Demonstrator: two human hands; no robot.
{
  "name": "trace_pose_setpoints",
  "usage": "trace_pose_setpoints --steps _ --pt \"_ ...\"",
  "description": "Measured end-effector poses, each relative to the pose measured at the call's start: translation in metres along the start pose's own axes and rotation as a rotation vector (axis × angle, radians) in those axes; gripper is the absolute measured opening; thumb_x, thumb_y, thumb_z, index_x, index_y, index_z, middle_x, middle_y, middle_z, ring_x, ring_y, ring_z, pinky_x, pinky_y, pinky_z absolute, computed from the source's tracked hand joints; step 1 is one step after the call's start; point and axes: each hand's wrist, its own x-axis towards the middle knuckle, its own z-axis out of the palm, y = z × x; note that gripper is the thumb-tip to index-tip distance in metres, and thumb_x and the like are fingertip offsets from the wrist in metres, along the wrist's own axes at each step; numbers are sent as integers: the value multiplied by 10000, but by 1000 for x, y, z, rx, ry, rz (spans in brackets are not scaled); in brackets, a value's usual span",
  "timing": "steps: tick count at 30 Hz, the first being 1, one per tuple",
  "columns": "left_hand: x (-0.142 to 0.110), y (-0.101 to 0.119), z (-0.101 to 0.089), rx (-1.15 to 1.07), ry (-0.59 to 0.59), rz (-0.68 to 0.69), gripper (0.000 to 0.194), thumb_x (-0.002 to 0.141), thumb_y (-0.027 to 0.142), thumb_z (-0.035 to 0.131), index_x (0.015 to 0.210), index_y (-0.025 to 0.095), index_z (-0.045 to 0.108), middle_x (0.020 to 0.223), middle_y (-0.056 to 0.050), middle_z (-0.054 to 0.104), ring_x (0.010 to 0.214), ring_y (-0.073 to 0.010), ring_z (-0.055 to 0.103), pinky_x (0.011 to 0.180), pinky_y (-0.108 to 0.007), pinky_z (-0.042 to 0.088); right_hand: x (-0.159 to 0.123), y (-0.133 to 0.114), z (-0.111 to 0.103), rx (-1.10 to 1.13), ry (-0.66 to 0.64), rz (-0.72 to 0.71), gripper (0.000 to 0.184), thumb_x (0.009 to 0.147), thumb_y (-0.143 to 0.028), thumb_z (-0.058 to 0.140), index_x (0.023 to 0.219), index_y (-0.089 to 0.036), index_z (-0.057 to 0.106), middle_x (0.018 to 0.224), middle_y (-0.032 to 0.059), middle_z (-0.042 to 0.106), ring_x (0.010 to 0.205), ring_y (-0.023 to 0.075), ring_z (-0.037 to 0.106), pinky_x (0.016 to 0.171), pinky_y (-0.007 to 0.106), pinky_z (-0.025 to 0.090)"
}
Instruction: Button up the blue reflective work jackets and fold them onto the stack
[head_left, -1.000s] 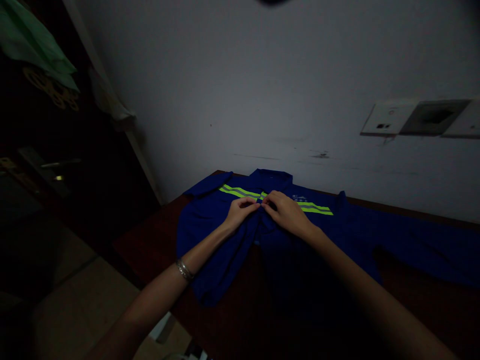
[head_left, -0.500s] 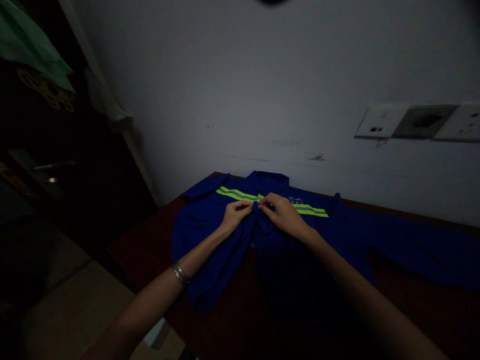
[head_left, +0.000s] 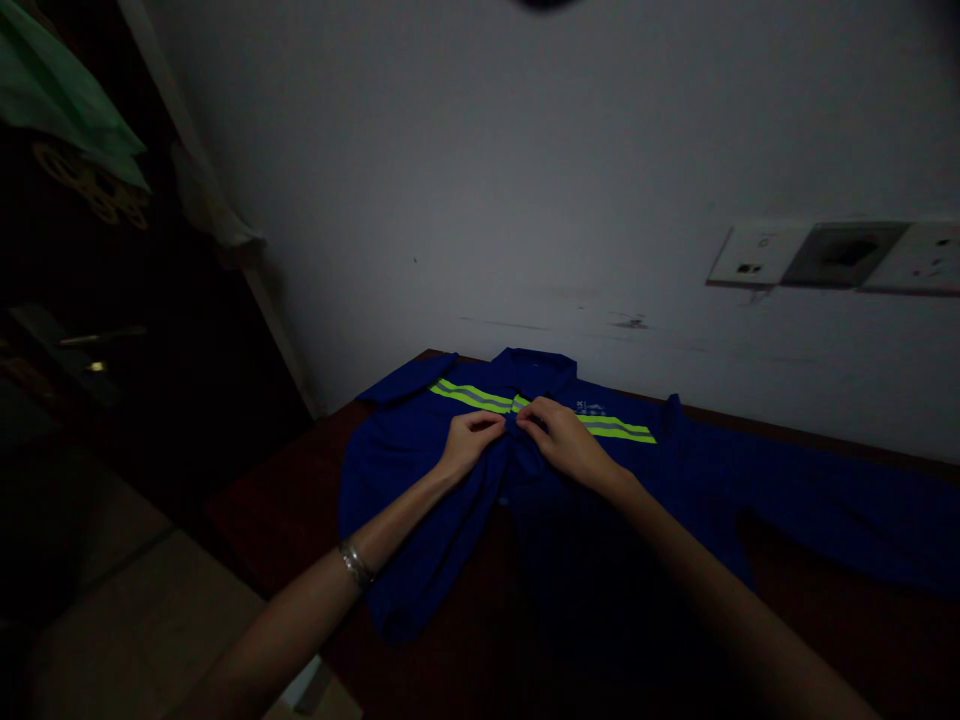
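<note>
A blue work shirt (head_left: 420, 470) with yellow-green reflective stripes lies spread flat on a dark brown table (head_left: 270, 490), collar toward the wall. My left hand (head_left: 469, 442) pinches the shirt's front edge at chest height, just below the stripe. My right hand (head_left: 562, 440) pinches the facing edge right beside it, fingertips of both hands almost touching. A metal bracelet (head_left: 354, 564) sits on my left wrist. The shirt's right sleeve stretches far to the right along the table.
A pale wall (head_left: 525, 180) rises directly behind the table, with a row of socket plates (head_left: 840, 258) at the right. A dark door with a handle (head_left: 97, 340) stands at the left, and green cloth (head_left: 60, 100) hangs above it. Tiled floor (head_left: 135, 620) lies lower left.
Both hands stay pinched together at the shirt's front; they have shifted slightly down and left in the picture as the view moved a little.
</note>
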Motion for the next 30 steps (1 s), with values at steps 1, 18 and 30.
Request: trace_pose_setpoints --steps 1,18,30 --pt "0 0 0 0 -4 0 204 589 323 727 692 150 700 714 -35 682 710 -175 605 678 -283 462 0 0 0 -3 -6 0 118 847 -174 454 825 -184 569 840 58 596 837 185 545 758 311 417" --pt "-1 0 3 -4 3 -12 142 589 257 696 657 134 676 647 -2 644 614 -117 536 611 -220 398 1 2 4 -30 -25 23 100 846 -190 477 807 -178 568 835 43 593 838 172 533 759 292 401" --pt "-1 -2 3 -27 1 -22 143 598 258 690 658 131 671 650 -4 645 623 -121 546 626 -224 405 1 -2 4 -25 -9 47 99 828 -174 471 801 -172 567 830 44 584 824 166 538 755 283 404"
